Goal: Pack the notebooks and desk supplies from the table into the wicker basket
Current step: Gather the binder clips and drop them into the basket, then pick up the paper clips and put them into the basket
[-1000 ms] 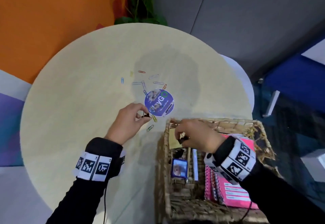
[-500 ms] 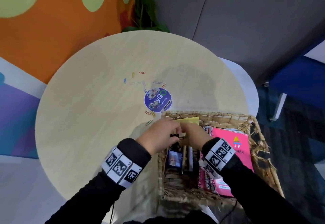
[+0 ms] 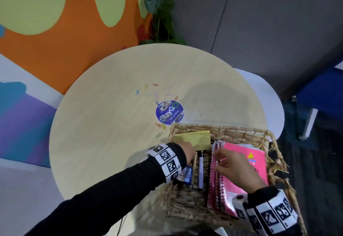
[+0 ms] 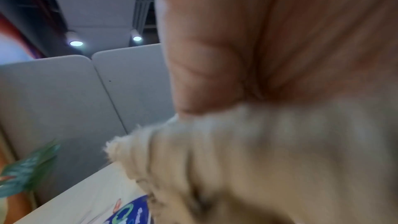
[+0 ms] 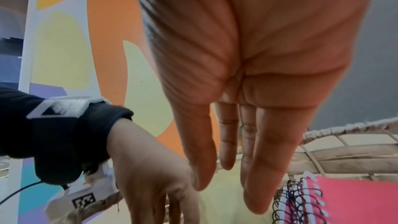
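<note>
The wicker basket point(image 3: 241, 129) stands at the table's near right edge. Inside it lie a yellow sticky-note pad point(image 3: 196, 139), pens point(image 3: 201, 170), a small blue item point(image 3: 186, 175) and pink spiral notebooks point(image 3: 254, 161). My left hand point(image 3: 189, 152) reaches over the left rim, just below the pad. Its fingers point straight down in the right wrist view point(image 5: 150, 168) and their tips are hidden. My right hand point(image 3: 232, 167) hovers over the notebooks' spirals with its fingers straight and nothing in it point(image 5: 264, 176). Several coloured paper clips point(image 3: 158, 135) lie on the table.
A round blue sticker point(image 3: 169, 112) sits on the round wooden table point(image 3: 102, 133), with paper clips scattered around it. A plant point(image 3: 161, 9) stands behind the table by the orange wall. The left wrist view is blurred, showing my palm and the basket rim point(image 4: 237, 142).
My left hand came off the table, where it pinched a small dark clip, and went into the basket. My right hand shifted right from the pad to above the notebooks.
</note>
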